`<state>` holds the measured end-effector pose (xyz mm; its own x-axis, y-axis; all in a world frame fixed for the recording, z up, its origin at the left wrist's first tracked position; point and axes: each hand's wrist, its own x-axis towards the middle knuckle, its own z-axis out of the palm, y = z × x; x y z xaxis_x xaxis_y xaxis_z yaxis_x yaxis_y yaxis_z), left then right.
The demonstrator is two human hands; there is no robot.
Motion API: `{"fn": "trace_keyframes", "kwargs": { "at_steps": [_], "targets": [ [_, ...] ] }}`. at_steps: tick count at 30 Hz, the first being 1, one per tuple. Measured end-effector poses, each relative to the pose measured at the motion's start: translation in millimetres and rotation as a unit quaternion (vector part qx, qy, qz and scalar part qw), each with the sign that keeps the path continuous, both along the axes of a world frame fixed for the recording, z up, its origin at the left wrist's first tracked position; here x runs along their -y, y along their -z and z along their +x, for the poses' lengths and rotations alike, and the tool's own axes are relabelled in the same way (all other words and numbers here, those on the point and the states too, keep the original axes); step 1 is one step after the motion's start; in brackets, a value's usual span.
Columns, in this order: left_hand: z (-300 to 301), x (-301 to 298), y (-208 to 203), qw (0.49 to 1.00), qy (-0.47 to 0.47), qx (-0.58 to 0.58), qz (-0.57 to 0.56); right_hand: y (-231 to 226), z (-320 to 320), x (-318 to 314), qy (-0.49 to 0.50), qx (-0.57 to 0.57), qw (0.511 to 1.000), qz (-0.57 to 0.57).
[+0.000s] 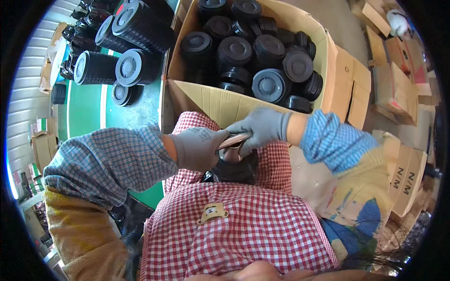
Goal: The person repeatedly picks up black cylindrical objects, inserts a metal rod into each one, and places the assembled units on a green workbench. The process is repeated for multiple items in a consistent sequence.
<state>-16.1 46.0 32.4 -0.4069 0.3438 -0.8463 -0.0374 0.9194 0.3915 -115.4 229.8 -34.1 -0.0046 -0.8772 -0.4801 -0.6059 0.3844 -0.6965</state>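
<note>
My left hand (197,149) and my right hand (265,129), both in grey gloves, meet over my lap. Between them is a shiny, curved, pale brown and silvery piece (233,142); its kind is unclear. The left fingers close on its left end, while the right fingers grip its right side from above. Just under it, between my knees, a dark, rounded thing (236,169) is partly covered by the hands. Right ahead stands an open cardboard box (220,100) holding several stacks of black round lids (269,85).
On the left, a green table (89,105) bears several stacks of black round lids (133,68) and dark glossy items (96,16). Cardboard boxes (398,93) stand on the floor to the right. A flap (349,79) sticks out from the open box's right side.
</note>
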Motion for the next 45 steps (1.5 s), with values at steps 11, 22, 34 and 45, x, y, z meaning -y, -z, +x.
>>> {"fn": "trace_keyframes", "kwargs": {
  "at_steps": [11, 22, 34, 45],
  "targets": [
    [-29, 38, 85, 0.890, 0.279, -0.346, 0.107, -34, 84, -20, 0.295, -0.026, 0.954, 0.043],
    [161, 108, 61, 0.868, -0.038, -0.462, 0.176, -12, 87, -83, 0.685, 0.151, 0.686, -0.194],
    [198, 74, 86, 0.827, 0.108, -0.551, 0.029, 28, 142, -90, 0.692, 0.213, 0.647, -0.238],
    [281, 304, 59, 0.307, -0.741, -0.489, 0.343, 22, 119, 165, 0.244, -0.101, 0.907, -0.327]
  ]
}}
